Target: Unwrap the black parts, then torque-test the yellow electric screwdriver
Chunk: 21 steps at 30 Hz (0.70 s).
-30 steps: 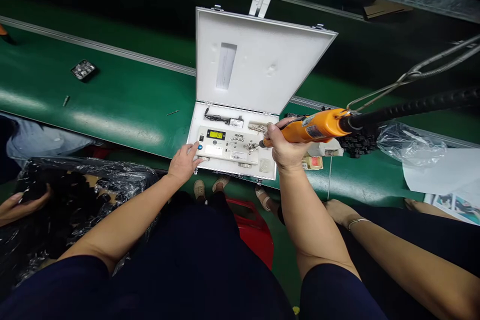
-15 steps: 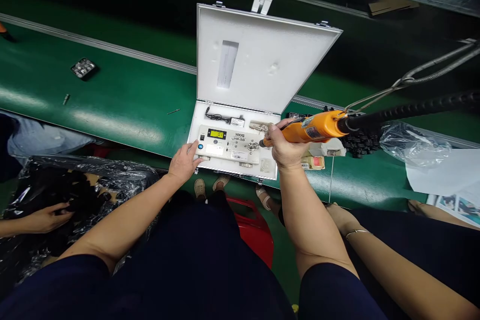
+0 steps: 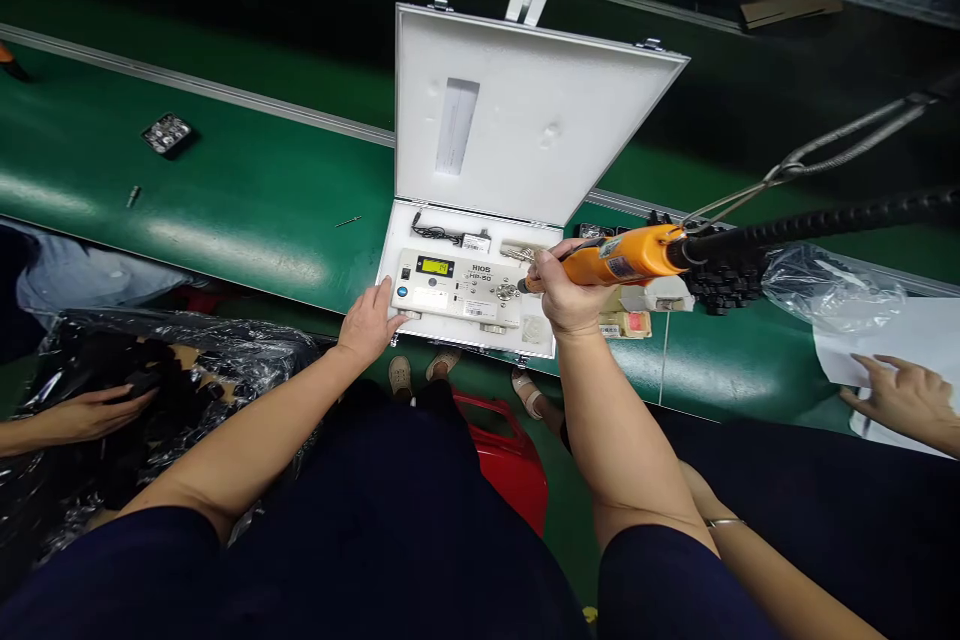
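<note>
orange screwdriver (image 3: 626,258), gripped in right hand (image 3: 571,295), lies sideways, tip left on the tester (image 3: 459,290); left hand (image 3: 367,320) steadies it, open.

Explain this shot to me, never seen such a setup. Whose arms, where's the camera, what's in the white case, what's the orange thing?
The one view comes from a camera worn on a person's head, looking down past their own arms at a green conveyor belt. On the belt stands an open white case with its lid propped up. In its base sits a small meter with a lit yellow-green display.

The person's left hand rests on the near left corner of the case. The right hand grips an orange electric screwdriver, its tip set on the meter's metal fitting; a black coiled cable runs off to the right.

Further left on the belt lies a small tray. Other people's hands show at the edges: one in a black plastic bag, one on white paper.
</note>
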{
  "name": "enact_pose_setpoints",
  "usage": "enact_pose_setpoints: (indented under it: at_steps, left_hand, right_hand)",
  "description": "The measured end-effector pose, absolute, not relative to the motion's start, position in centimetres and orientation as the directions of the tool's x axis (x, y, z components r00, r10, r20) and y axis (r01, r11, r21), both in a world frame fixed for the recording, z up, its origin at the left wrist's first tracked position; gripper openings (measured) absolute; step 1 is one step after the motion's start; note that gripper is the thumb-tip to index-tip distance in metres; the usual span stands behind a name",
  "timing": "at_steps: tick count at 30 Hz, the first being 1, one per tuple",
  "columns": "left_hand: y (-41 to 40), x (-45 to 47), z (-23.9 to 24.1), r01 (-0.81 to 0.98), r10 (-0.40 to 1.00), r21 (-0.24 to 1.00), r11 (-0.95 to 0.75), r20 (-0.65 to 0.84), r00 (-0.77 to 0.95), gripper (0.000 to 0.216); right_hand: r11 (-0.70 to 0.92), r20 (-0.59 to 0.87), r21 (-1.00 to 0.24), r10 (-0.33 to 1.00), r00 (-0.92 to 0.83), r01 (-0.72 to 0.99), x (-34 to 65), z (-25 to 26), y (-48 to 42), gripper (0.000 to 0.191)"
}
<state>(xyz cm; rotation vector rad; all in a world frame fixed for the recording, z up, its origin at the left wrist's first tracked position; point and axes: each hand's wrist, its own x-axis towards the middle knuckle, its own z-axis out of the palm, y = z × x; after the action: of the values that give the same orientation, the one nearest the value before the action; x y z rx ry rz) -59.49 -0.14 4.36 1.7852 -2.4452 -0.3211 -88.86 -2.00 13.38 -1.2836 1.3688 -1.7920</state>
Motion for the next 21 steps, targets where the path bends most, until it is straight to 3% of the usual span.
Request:
enact_pose_setpoints:
  at_steps: [13,17,21]
  left_hand:
    - [-0.2,-59.6,4.6,-0.928,-0.948,0.236,0.288,-0.064,-0.311,0.071]
    - [-0.1,-59.5,4.9,-0.927,-0.948,0.255,0.276,-0.085,-0.306,0.071]
    - [0.3,-59.7,5.7,-0.908,-0.944,0.258,0.329,0.068,-0.322,0.068]
  right_hand:
    - [-0.315,0.325,-0.944,-0.860,-0.394,-0.092,-89.0,13.3,-2.0,0.034]
    - [-0.321,0.318,-0.946,-0.908,-0.272,-0.034,-89.6,13.6,-2.0,0.055]
    - [-0.310,0.314,-0.949,-0.916,-0.250,-0.058,-90.0,13.8,-1.8,0.057]
